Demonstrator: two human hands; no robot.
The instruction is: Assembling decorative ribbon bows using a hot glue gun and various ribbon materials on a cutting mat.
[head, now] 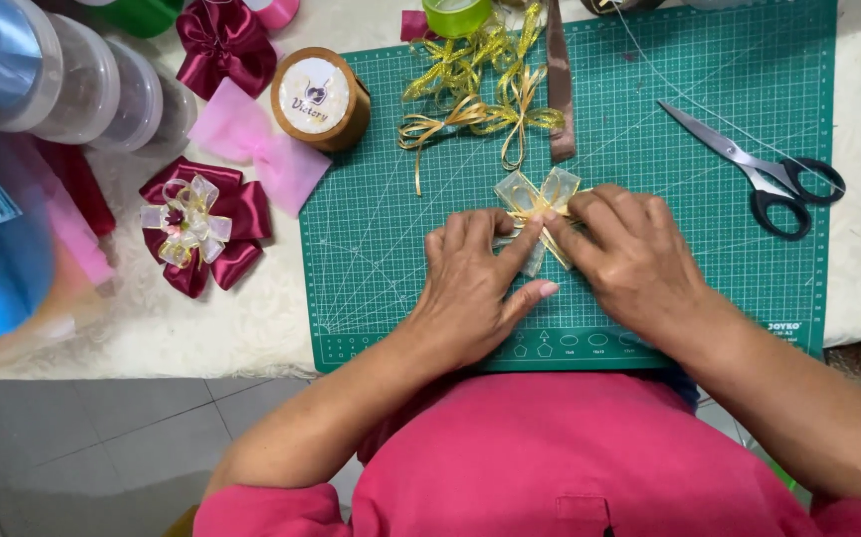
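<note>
1. Pressing down on a small sheer bow (538,204) edged in gold, both hands are meeting near the middle of the green cutting mat (649,109), which is lying on the cream-covered table (201,328).
2. The left hand (475,288) is lying mostly flat on the mat, its forefinger stretched toward 1 o'clock and pinning the bow's centre; its fingers are not closing around anything.
3. The right hand (629,254) is curling over the bow's right side, fingertips touching the ribbon; whether it is pinching the ribbon or only pressing it, I cannot tell.
4. At 12 o'clock from the bow, a tangle of thin gold ribbon (480,94) is sprawling over the mat's upper part, with a brown strip of ribbon (560,89) lying just beside it.
5. At 2 o'clock, black-handled scissors (759,169) are resting on the mat, blades shut and pointing toward 10 o'clock.
6. At 10 o'clock, a brown ribbon spool (323,97) is overlapping the mat's corner, showing a round white label on its top face.
7. At 9 o'clock, off the mat, a pink sheer bow (251,139) is lying near a finished maroon bow (201,224) with a pale centre; another maroon bow (223,40) is sitting toward 11 o'clock.
8. Clear round tubs (102,89) are lining up at the far 10 o'clock corner.
9. A small printed mark is sitting at the mat's lower right corner, white on green.
</note>
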